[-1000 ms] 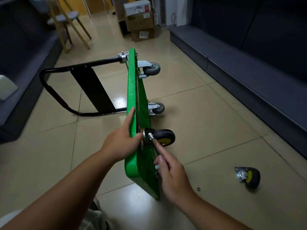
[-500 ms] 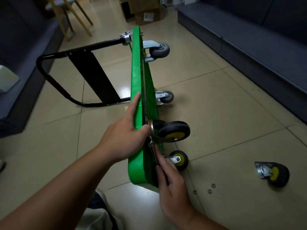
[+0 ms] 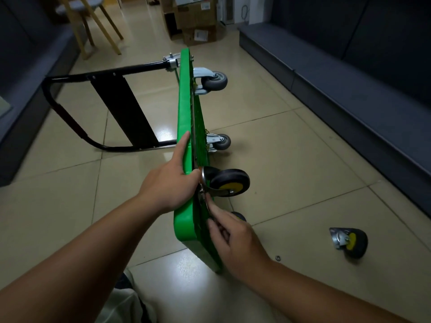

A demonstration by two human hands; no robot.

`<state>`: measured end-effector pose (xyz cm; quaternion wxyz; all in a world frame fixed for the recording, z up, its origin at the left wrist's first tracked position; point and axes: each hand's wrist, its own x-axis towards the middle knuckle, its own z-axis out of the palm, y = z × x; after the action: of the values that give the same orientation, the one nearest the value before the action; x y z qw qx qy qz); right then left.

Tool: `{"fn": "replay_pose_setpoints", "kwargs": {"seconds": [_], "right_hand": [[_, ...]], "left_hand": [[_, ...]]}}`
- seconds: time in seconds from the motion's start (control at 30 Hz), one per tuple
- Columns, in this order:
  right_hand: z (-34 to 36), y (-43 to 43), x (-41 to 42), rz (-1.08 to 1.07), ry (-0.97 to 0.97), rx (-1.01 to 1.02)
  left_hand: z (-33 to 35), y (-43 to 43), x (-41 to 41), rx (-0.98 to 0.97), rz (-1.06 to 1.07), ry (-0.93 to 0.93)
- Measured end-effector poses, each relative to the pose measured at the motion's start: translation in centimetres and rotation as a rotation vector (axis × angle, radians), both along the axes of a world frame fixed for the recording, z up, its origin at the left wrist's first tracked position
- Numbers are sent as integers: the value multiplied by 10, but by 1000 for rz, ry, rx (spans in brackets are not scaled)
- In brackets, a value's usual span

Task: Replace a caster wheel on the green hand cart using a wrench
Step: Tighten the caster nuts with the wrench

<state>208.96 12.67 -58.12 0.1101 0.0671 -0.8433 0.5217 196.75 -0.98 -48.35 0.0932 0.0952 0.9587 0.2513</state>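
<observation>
1. Black-and-yellow caster wheel [image 3: 229, 183] sat on the underside of the green hand cart [image 3: 184, 101], which was tipped on its side on the tiled floor [image 3: 303, 159].
2. Left hand [image 3: 170, 185] gripped the deck edge, thumb by the caster plate.
3. Right hand [image 3: 235, 238] pinched a slim wrench [image 3: 204, 201] at the plate.
4. Judged: wheel positioned, tightening left. A loose caster [image 3: 348, 241] and washer [image 3: 277, 258] lay on the floor.

Floor [image 3: 303, 159] right of the green cart [image 3: 184, 108] is open around a loose caster [image 3: 349, 243].
</observation>
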Motion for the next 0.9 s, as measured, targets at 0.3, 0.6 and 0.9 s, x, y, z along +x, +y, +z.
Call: {"fn": "replay_pose_setpoints", "kwargs": {"seconds": [0.3, 0.6, 0.9], "right_hand": [[93, -7, -22, 0, -566, -530], [6, 19, 21, -102, -77, -231], [-57, -2, -28, -39, 304, -138]], "left_hand": [[-2, 2, -4, -9, -11, -6], [0, -2, -2, 96, -26, -52], [5, -2, 3, 87, -18, -50]]}}
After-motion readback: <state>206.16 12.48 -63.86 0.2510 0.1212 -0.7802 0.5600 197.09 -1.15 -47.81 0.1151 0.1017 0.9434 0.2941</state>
